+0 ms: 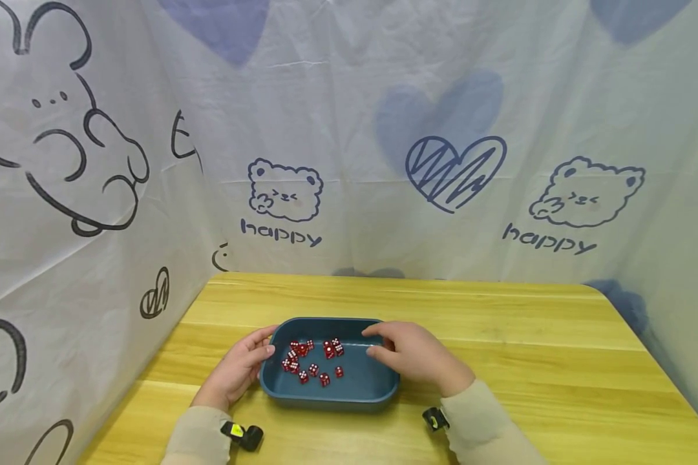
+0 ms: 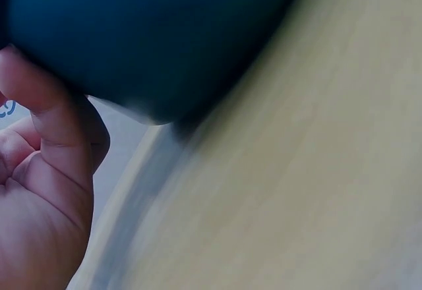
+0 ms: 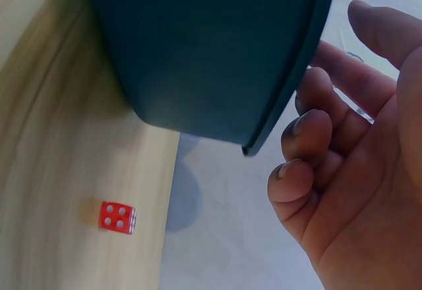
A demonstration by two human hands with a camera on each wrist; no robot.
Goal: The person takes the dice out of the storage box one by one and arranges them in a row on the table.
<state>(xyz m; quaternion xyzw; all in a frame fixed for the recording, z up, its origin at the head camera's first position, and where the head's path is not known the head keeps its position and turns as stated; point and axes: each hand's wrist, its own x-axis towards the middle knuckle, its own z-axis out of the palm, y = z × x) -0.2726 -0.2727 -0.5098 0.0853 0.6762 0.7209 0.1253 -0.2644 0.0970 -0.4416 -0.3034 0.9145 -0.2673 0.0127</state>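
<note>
A dark blue tray (image 1: pixel 326 402) sits on the yellow wooden table (image 1: pixel 500 336) with several small red dice (image 1: pixel 311 358) inside. My left hand (image 1: pixel 254 354) holds the tray's left rim. In the left wrist view the thumb (image 2: pixel 56 115) presses on the tray's outer wall (image 2: pixel 151 33). My right hand (image 1: pixel 390 345) hovers at the right rim with loosely curled fingers. The right wrist view shows these fingers (image 3: pixel 303 128) just beside the tray's rim (image 3: pixel 283 115), not wrapped round it. One red die (image 3: pixel 117 216) lies on the table outside the tray.
A white cloth printed with bears, hearts and "happy" (image 1: pixel 549 239) hangs close behind and on both sides of the table. Bare tabletop stretches to the right and behind the tray. The table's left edge (image 1: pixel 169 336) is near my left hand.
</note>
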